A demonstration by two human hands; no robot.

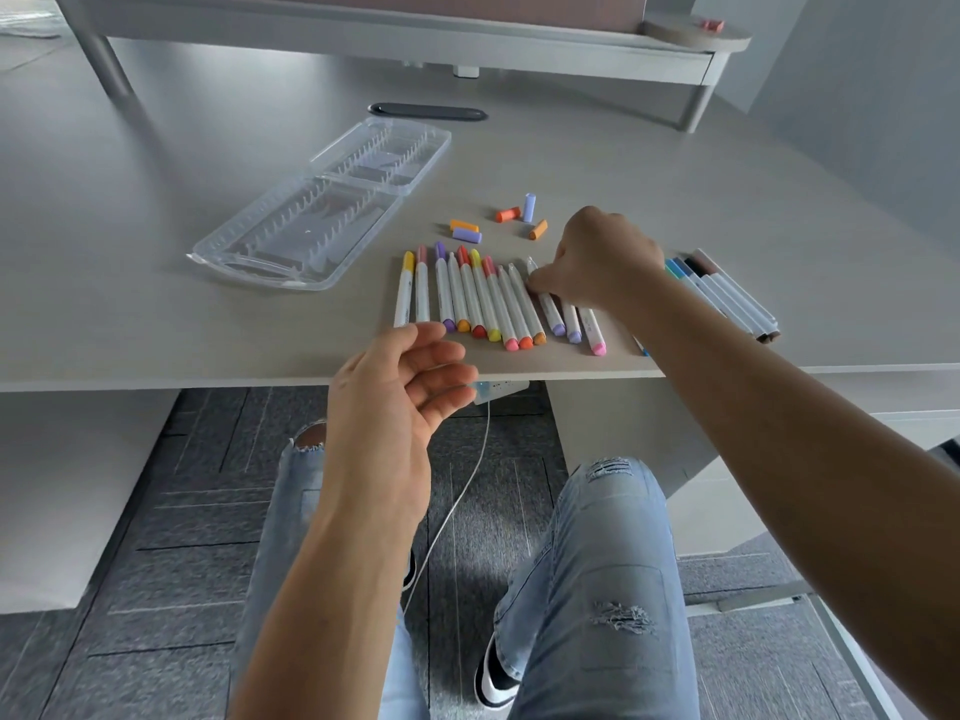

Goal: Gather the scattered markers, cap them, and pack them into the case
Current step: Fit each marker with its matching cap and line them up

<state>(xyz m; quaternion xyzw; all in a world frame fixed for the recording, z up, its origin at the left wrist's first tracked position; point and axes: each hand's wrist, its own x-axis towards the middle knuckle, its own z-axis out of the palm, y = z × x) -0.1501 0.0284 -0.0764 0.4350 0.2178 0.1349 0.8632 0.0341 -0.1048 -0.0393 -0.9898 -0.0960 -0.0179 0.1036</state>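
Observation:
A row of white-barrelled markers [470,298] lies side by side near the table's front edge, some capped, some with bare tips. Several loose caps [511,220], orange and lilac, lie just behind the row. My right hand [597,259] reaches over the row's right part and pinches a lilac-ended marker [548,309] near its tip. A second group of markers [727,293] with blue, black and brown caps lies right of my wrist. The clear plastic case [322,205] lies open and empty at the left. My left hand [400,387] hovers at the table edge, fingers relaxed, holding nothing.
The grey table [675,174] ends right in front of me. A raised shelf [415,39] on legs spans the back. A dark oval cable slot [428,111] sits behind the case. A white cable [467,491] hangs under the table between my knees.

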